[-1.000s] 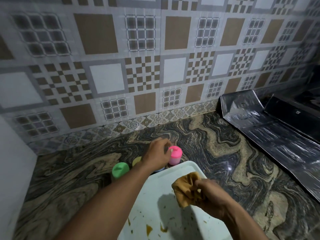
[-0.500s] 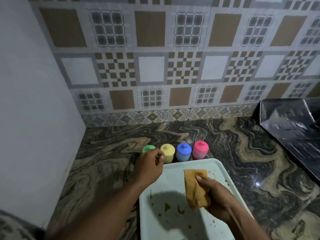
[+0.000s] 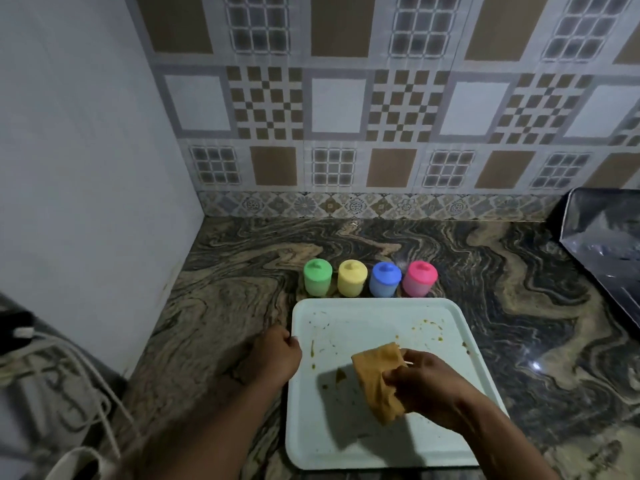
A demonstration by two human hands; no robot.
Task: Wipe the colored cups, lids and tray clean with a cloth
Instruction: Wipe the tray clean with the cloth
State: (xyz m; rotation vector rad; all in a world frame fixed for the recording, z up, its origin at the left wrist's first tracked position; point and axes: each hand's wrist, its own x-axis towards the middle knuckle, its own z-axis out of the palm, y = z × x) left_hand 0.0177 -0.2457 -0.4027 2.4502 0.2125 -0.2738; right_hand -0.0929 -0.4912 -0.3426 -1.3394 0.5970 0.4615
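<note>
From the head view, the pale tray (image 3: 381,317) lies flat on the swirled marble table (image 3: 225,306), its far edge just beside a row of four lidded cups: green cup (image 3: 317,277), yellow cup (image 3: 352,277), blue cup (image 3: 384,279) and pink cup (image 3: 419,278), all upright and close together. Behind the cups a broad strip of table runs to the tiled wall (image 3: 339,105). A plain side wall (image 3: 86,150) closes the left, and a dark shiny sheet (image 3: 609,244) borders the far right. Brownish smears dot the tray's floor.

The left hand (image 3: 275,358) rests curled at the tray's left rim, fingers touching the edge. The right hand (image 3: 427,388) hovers over the tray's middle, closed around a folded tan cloth (image 3: 377,379) that hangs from its fingers.
</note>
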